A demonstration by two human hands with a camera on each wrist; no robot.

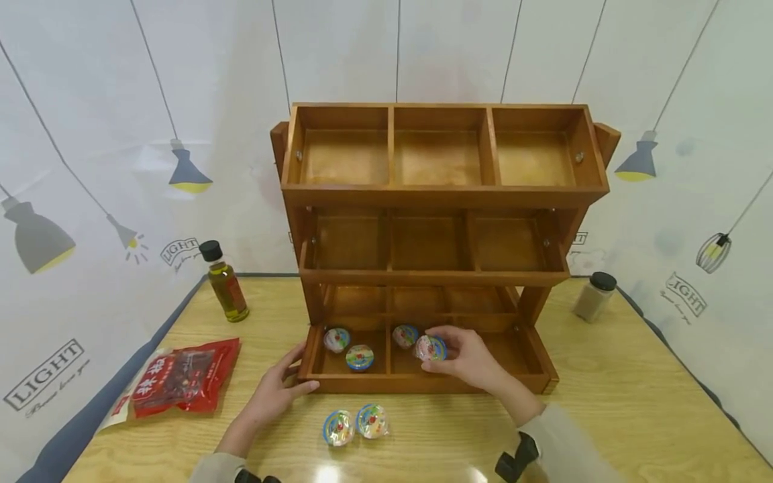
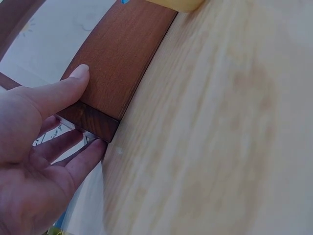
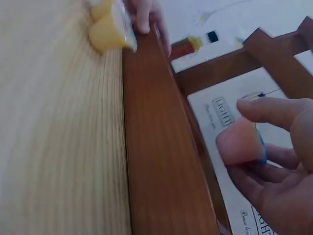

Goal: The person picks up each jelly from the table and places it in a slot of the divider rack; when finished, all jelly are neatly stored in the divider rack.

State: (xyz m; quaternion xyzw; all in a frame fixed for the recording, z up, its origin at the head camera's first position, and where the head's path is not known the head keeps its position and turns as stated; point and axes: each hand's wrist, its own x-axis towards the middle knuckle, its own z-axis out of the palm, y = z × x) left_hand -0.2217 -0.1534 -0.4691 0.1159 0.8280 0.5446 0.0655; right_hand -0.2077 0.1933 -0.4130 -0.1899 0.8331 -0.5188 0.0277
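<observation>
My right hand (image 1: 468,359) holds a small pink jelly cup (image 3: 239,142) between thumb and fingers, its printed foil lid tilted up. It hangs over the middle compartment of the bottom tray on a wooden rack (image 1: 431,384), beside another jelly cup (image 1: 404,336) there. Two more, a jelly cup (image 1: 337,339) and a second jelly cup (image 1: 359,357), sit in the left compartment. My left hand (image 1: 274,392) grips the tray's front left corner, thumb on the front board and fingers at the side. On the table before the tray lie two yellow jelly cups (image 3: 110,34).
Left of the rack stand an oil bottle (image 1: 229,288) with a black cap and a red food packet (image 1: 181,379). A black-lidded jar (image 1: 594,298) stands at the right. The rack's upper tiers overhang the bottom tray. A printed backdrop surrounds the wooden table (image 1: 616,402).
</observation>
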